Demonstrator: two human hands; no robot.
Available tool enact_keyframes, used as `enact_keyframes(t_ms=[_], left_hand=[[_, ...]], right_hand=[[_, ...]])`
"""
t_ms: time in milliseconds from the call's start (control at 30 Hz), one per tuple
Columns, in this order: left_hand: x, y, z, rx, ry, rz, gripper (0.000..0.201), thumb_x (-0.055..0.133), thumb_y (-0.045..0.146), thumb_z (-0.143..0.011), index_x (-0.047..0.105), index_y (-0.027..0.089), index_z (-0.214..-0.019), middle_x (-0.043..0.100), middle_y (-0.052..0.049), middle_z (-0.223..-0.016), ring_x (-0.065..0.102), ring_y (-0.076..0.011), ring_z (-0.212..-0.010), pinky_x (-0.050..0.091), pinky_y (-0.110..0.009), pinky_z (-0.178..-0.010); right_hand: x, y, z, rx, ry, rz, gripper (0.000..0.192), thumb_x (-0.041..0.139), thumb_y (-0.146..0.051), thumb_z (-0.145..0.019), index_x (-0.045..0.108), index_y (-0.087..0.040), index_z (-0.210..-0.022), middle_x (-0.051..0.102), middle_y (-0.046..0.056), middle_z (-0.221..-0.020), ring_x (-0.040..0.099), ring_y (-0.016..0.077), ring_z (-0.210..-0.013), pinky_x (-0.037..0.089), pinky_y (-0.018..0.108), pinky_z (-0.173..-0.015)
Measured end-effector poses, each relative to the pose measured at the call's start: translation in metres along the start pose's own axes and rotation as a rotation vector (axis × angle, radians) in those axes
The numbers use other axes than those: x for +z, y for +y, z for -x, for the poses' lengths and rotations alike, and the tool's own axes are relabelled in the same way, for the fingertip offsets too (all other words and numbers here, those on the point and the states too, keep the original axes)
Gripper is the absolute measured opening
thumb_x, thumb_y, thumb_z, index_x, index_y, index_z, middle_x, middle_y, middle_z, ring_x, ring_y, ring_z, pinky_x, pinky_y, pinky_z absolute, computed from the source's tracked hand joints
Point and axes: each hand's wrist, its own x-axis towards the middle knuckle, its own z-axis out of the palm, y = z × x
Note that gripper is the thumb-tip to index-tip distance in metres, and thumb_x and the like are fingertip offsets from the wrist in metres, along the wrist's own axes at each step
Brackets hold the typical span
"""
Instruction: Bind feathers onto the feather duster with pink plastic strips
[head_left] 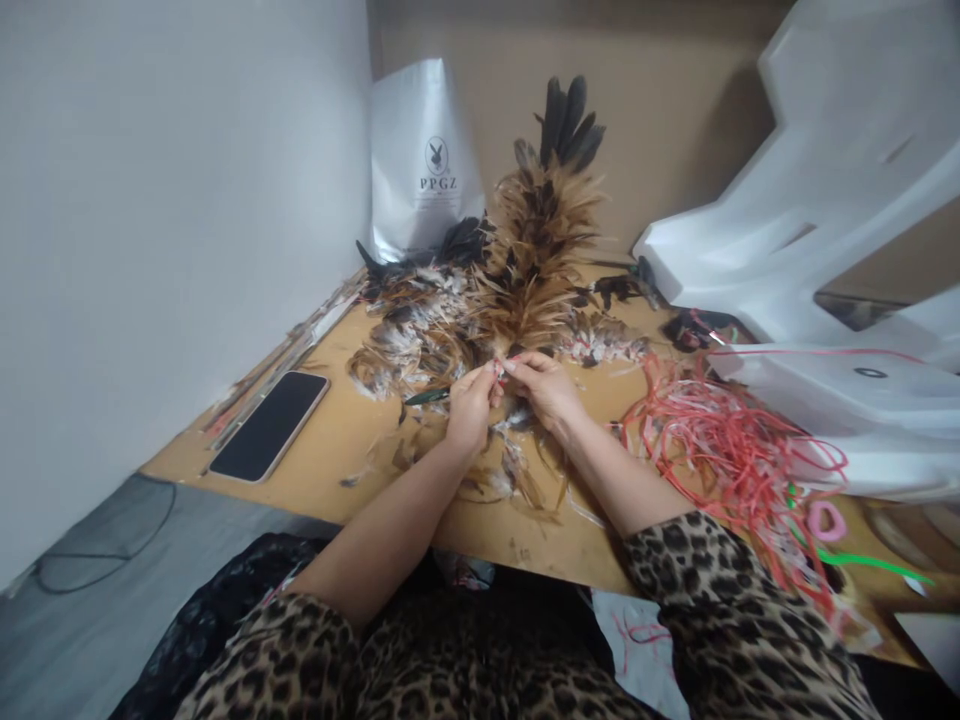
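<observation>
A tall bundle of brown, tan and black feathers (541,230) stands upright over a wooden board (330,450). My left hand (471,408) and my right hand (546,388) meet at its base, fingers pinched together on the bundle's lower end. A bit of pink-red strip shows between the fingertips. A dark green feather (427,397) lies just left of my left hand. Loose feathers (420,340) are heaped behind and around both hands.
A black phone (270,425) lies face up at the board's left. A tangle of pink-red plastic strips (720,440) fills the right side. White foam packing pieces (832,200) lean at the far right. A white bag (424,160) stands at the back against cardboard.
</observation>
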Motion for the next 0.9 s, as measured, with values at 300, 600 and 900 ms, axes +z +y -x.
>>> enact_keyframes(t_ms=[300, 600, 900], left_hand=[[0.001, 0.0, 0.002, 0.057, -0.005, -0.086, 0.037, 0.07, 0.043, -0.068, 0.07, 0.012, -0.088, 0.051, 0.003, -0.056, 0.036, -0.0034, -0.046, 0.025, -0.019, -0.044], [0.001, 0.005, 0.001, 0.054, 0.006, -0.087, 0.03, 0.072, 0.039, -0.065, 0.07, 0.012, -0.079, 0.058, 0.0, -0.062, 0.038, -0.0025, -0.046, 0.026, -0.017, -0.042], [-0.005, 0.007, -0.009, 0.037, 0.063, -0.059, 0.028, 0.073, 0.036, -0.064, 0.069, 0.012, -0.077, 0.057, 0.001, -0.058, 0.039, -0.0023, -0.044, 0.026, -0.016, -0.041]], right_hand=[[0.003, -0.002, 0.003, -0.034, 0.05, -0.04, 0.036, 0.083, -0.036, -0.045, 0.057, -0.018, -0.063, 0.06, -0.004, -0.059, 0.051, 0.0086, -0.054, 0.037, 0.02, -0.05], [-0.012, -0.01, -0.003, 0.073, -0.092, 0.077, 0.031, 0.08, -0.039, -0.052, 0.067, -0.016, -0.069, 0.061, -0.002, -0.058, 0.041, 0.0048, -0.046, 0.028, 0.019, -0.045], [-0.029, -0.04, 0.015, -0.316, -0.588, 1.214, 0.022, 0.066, -0.023, -0.067, 0.071, -0.022, -0.089, 0.068, 0.004, -0.093, 0.06, 0.0181, -0.083, 0.043, 0.029, -0.076]])
